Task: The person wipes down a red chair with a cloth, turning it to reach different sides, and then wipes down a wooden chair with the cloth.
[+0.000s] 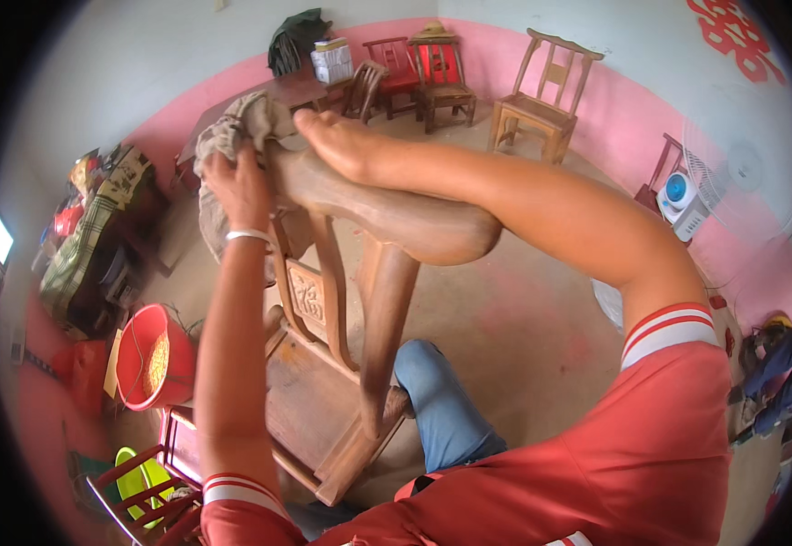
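A carved wooden chair (314, 403) stands tilted before me, its rounded top rail close to my face and its back panel bearing a carved character. My left hand (239, 181) presses a crumpled grey-beige cloth (215, 147) against the far left end of the top rail, fingers spread over the cloth. My right arm lies along the top rail, and my right hand (341, 143) rests on or just above its far side near the cloth; its fingers are partly hidden, so its grip is unclear. The seat lies below, beside my blue-trousered knee.
At left are a red bucket of yellow kernels (157, 362), a dark red chair (181, 443) and a green basin (140, 478). A low table (293, 89) and several chairs line the far wall, one wooden chair (539, 102) standing apart. A standing fan (744, 167) is at right.
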Motion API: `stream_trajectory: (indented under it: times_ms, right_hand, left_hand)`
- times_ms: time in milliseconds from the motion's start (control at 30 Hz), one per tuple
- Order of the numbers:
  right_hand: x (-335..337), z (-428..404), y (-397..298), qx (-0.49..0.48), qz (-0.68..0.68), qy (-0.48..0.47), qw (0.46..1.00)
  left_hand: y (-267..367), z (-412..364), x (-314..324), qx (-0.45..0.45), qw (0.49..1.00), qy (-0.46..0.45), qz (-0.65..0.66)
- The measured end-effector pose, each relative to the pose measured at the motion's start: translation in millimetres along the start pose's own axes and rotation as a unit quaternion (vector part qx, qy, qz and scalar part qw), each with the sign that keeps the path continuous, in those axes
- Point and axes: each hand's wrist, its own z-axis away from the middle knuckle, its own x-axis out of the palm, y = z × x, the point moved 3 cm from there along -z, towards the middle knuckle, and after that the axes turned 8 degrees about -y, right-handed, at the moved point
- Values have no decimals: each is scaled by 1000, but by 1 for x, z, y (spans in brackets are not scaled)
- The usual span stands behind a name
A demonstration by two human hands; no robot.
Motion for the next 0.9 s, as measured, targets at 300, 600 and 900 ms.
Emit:
stream_trajectory:
  times_ms: [300,600,900]
  right_hand:
    - [-3,18,-49,48,49,-90,994]
    - [-8,13,-25,13,75,-53,996]
    - [-1,10,1,49,50,-51,996]
  left_hand:
    - [-132,-99,-73,-290,945,-108,102]
    - [-91,-87,-80,-354,826,13,439]
    - [-122,-72,-124,-396,794,165,432]
